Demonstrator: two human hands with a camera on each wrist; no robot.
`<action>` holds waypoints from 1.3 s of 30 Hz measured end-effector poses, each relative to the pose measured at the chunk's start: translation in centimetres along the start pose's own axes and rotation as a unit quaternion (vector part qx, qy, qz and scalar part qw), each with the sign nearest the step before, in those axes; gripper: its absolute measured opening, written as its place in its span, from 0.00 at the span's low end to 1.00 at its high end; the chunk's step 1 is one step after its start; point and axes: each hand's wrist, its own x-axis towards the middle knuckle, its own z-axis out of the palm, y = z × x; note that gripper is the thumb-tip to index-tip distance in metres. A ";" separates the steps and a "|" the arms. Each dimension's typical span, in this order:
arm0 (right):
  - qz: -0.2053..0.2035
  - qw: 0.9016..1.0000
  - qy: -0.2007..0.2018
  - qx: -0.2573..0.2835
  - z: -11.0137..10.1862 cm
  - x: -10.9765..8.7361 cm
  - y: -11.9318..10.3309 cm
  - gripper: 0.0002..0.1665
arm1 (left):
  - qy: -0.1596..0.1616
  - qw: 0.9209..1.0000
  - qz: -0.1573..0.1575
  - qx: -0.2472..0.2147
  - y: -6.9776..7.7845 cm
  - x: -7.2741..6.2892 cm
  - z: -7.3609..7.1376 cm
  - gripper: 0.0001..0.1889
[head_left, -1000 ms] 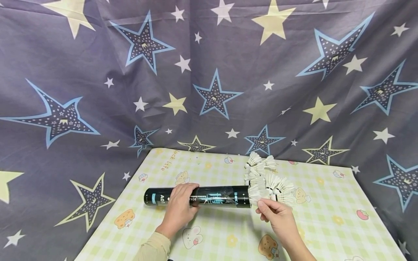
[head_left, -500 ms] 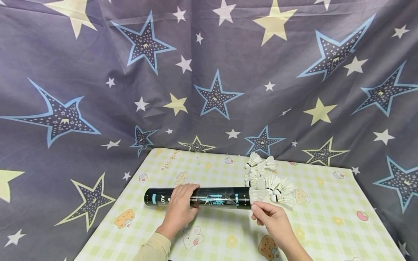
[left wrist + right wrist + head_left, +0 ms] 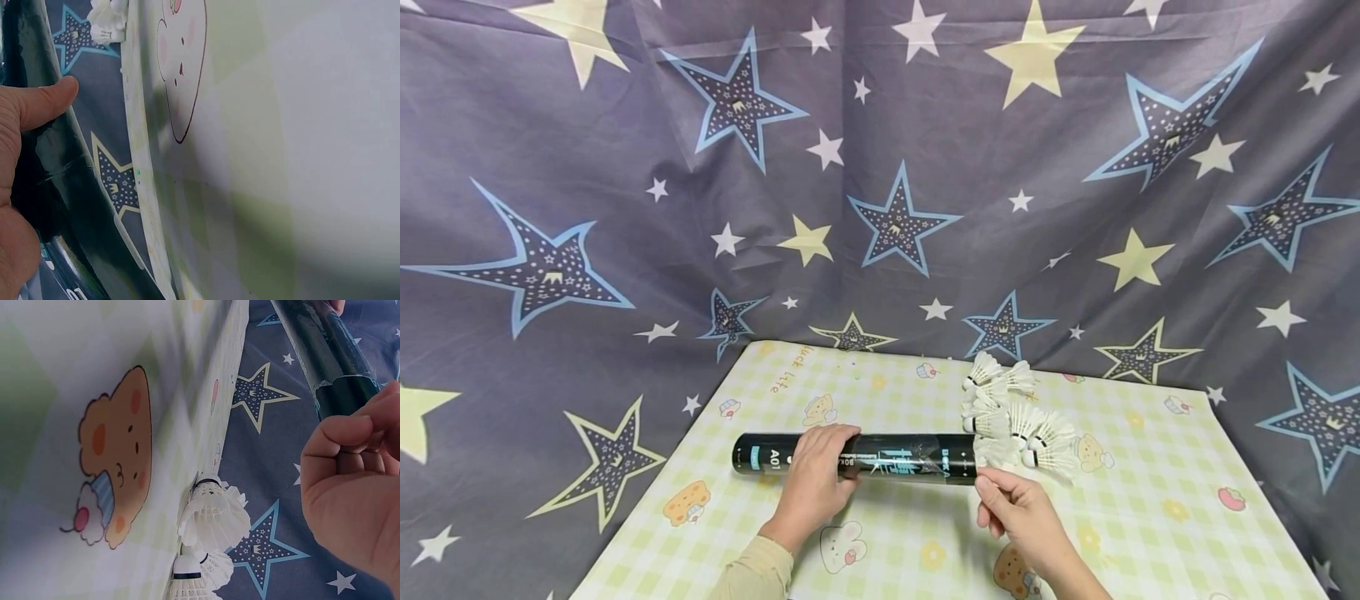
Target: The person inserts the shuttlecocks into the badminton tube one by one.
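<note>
- Black tube point(image 3: 917, 458): one, cylindrical, lying crosswise and roughly level, with light-blue and white lettering, "A01" among it. Position: over the near-middle part of the table; the right wrist view shows it apart from the surface.
- Left hand point(image 3: 815, 475): wrapped over the tube left of its middle, fingers across the top and far side, thumb along the near side.
- Right hand point(image 3: 1018, 504): at the tube's right end, thumb and forefinger tips close together by the rim, remaining fingers curled in. Whether anything is pinched between the tips cannot be told.
- Shuttlecocks point(image 3: 1051, 431): several, white, dark band at the base; heaped on the table beside and beyond the tube's right end, some overlapping. Exact count unclear.
- Sleeve point(image 3: 758, 571): pale beige, on the left arm.
- Table point(image 3: 1150, 533): cover in white and pale-green check, printed with flowers, a rabbit point(image 3: 841, 546) and a brown bear point(image 3: 1011, 571).
- Backdrop point(image 3: 955, 150): grey-purple cloth behind the table, patterned with white, yellow and blue-edged stars.
</note>
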 end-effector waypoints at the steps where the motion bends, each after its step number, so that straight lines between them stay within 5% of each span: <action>1: 0.001 1.000 -0.007 0.002 0.0 0.0 0.0 0.27 | 0.001 1.000 0.001 0.001 0.0 0.0 0.0 0.44; 19: -0.043 0.993 -0.113 -0.010 -0.3 -0.3 0.3 0.26 | -0.003 1.000 0.001 -0.001 0.1 -0.2 0.0 0.45; 39: -0.023 0.995 -0.091 -0.038 0.1 -0.1 0.4 0.22 | -0.014 0.999 0.015 0.030 0.2 -0.1 0.4 0.47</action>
